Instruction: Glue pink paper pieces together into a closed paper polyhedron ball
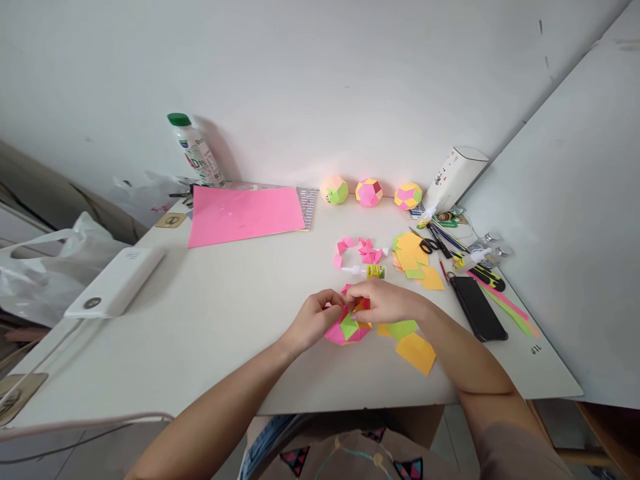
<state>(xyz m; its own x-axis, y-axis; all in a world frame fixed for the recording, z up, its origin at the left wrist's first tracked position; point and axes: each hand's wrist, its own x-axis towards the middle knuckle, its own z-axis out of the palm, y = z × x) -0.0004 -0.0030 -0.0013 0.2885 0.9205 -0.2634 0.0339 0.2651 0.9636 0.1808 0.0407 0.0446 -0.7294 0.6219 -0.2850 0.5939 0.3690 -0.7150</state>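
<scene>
A partly built paper ball (344, 333) in pink, green and orange sits near the front edge of the table, between my two hands. My left hand (315, 317) pinches its upper left rim. From the right, my right hand (377, 301) reaches over the ball with bent fingers gripping its rim by a green panel. The fingers hide part of the ball's top. Just beyond lies a small glue bottle (374, 271) on its side. Folded pink paper pieces (369, 253) lie behind the bottle. Yellow and green paper pieces (417, 352) rest beside my right forearm.
Three finished paper balls (369, 193) stand along the wall. A stack of orange and green paper (413, 252), scissors (429, 245) and a black phone (479, 309) lie right. Pink sheets (247, 215), a bottle (197, 152) and a white power strip or bank (114, 283) are left.
</scene>
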